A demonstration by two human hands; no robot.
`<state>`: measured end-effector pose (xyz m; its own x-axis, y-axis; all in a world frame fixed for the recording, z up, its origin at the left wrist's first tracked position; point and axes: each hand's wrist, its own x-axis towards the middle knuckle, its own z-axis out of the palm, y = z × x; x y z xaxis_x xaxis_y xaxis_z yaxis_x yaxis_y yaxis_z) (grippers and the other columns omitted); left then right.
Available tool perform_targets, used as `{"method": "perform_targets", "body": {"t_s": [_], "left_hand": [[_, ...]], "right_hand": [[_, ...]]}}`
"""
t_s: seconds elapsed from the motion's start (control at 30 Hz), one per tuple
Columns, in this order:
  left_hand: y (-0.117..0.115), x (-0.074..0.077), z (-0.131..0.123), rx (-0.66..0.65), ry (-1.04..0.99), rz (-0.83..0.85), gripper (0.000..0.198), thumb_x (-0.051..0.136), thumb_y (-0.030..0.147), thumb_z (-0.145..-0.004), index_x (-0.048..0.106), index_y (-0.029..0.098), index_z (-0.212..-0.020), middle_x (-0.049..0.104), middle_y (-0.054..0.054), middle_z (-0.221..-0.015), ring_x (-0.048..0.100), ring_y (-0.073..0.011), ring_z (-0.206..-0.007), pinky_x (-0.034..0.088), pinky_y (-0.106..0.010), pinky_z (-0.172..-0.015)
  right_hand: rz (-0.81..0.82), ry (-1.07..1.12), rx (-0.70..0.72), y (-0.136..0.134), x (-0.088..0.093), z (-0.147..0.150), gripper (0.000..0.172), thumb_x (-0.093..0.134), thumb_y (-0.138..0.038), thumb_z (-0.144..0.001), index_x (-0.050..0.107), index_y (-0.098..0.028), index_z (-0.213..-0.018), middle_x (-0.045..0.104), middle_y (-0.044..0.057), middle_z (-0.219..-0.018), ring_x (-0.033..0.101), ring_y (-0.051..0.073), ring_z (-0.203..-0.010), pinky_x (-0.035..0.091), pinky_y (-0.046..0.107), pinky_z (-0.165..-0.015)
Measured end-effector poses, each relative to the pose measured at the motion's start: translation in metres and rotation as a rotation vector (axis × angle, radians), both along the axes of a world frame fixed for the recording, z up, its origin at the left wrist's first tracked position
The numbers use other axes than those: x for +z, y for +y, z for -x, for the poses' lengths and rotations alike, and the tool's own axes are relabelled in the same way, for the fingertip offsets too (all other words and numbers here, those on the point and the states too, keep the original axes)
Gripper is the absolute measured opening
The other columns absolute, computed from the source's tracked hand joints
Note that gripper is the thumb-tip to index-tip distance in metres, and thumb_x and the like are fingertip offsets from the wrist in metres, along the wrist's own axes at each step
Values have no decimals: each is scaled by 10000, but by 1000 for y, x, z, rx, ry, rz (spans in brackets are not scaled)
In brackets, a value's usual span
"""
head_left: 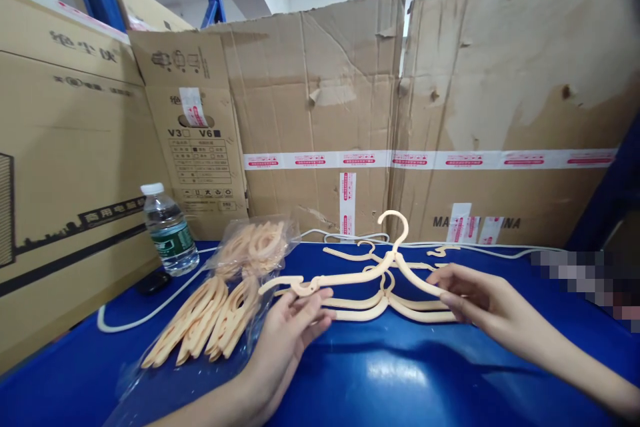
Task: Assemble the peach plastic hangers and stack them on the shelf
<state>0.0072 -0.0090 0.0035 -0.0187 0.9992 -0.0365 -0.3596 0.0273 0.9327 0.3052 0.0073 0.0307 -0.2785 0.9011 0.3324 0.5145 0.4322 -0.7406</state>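
A cream clothes hanger [357, 276] is held up above the blue table, its hook pointing upward. My left hand [295, 323] pinches it near the notch on its left arm. The thumb and fingers of my right hand [475, 300] grip the end of its right arm, hiding that tip. Behind and below it, more cream hangers [363, 313] lie on the table, partly covered by the held one and my hands. Left of my left hand, a clear plastic bag holds several folded cream pieces with rounded loops [200, 320].
A second clear bag of cream pieces [260, 243] lies farther back. A water bottle [173, 233] with a white cap stands at the left beside a dark object [154, 282]. A white cable [125, 328] runs over the table [390, 387]. Cardboard walls [320, 113] enclose the back and left.
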Motion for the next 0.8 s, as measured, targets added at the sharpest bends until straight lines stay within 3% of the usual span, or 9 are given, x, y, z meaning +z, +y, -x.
{"method": "perform_targets", "body": {"t_s": [0.07, 0.1, 0.17, 0.2, 0.27, 0.43, 0.57, 0.7, 0.8], "left_hand": [[-9, -8, -2, -172, 228, -91, 255, 715, 219, -772, 684, 207, -1025, 717, -115, -1051, 705, -209, -764, 576, -322, -698], [-13, -13, -3, -269, 375, -218, 222, 683, 205, -786, 705, 219, -1006, 727, -115, -1029, 703, -230, -781, 572, -334, -696], [-20, -24, -2, -383, 653, -602, 204, 663, 197, -786, 748, 254, -963, 743, -109, -1026, 675, -290, -950, 526, -391, -853], [-22, -30, -1, -421, 768, -742, 269, 685, 217, -775, 738, 273, -1032, 732, -109, -1097, 640, -322, -1041, 483, -421, -926], [-22, -38, 2, -422, 952, -913, 384, 711, 276, -776, 688, 297, -1159, 678, -102, -1231, 578, -353, -1154, 397, -446, -1017], [-16, -44, 8, -299, 1164, -1071, 567, 712, 351, -778, 564, 266, -1318, 641, -122, -1281, 583, -357, -1151, 378, -430, -1018], [-11, -45, 10, -326, 1246, -1064, 584, 708, 351, -769, 551, 248, -1322, 630, -137, -1291, 562, -374, -1166, 363, -462, -1020], [-7, -49, 10, -307, 1226, -1129, 519, 694, 347, -786, 577, 265, -1285, 661, -115, -1249, 584, -354, -1137, 369, -434, -1013], [-6, -47, 8, -279, 1192, -1199, 481, 704, 321, -777, 602, 275, -1245, 692, -91, -1199, 620, -329, -1080, 406, -386, -977]], "right_hand": [[63, 31, 12, 1, 4, -6, 264, 563, -462, -859, 576, -199, -879, 586, 19, -683, 533, 132, -529, 447, 227, -455], [91, 23, 22, 1, 6, -9, 243, 572, -443, -855, 562, -200, -851, 584, 16, -679, 534, 129, -529, 442, 223, -456], [135, -31, 46, 0, 8, -14, 192, 585, -390, -845, 546, -204, -819, 590, 12, -678, 541, 128, -539, 440, 220, -471], [153, -73, 57, 0, 8, -16, 160, 585, -359, -842, 542, -207, -811, 595, 9, -672, 547, 130, -546, 441, 221, -480], [179, -177, 74, -1, 6, -17, 94, 574, -295, -834, 540, -215, -799, 615, 4, -663, 565, 140, -561, 446, 226, -503], [59, -483, 26, -2, -7, -9, 77, 573, -162, -767, 571, -217, -714, 657, 8, -697, 601, 176, -648, 444, 255, -574], [-15, -553, 38, 0, -13, -1, 115, 611, -87, -703, 631, -199, -684, 662, 32, -816, 617, 187, -762, 461, 271, -675], [-7, -518, -3, 13, -5, -12, 78, 609, -160, -775, 678, -195, -762, 681, 29, -776, 627, 173, -705, 468, 255, -628], [-101, -621, -168, 36, 4, -32, 142, 557, -133, -818, 691, -175, -839, 714, 45, -819, 658, 179, -733, 488, 258, -651]]}}
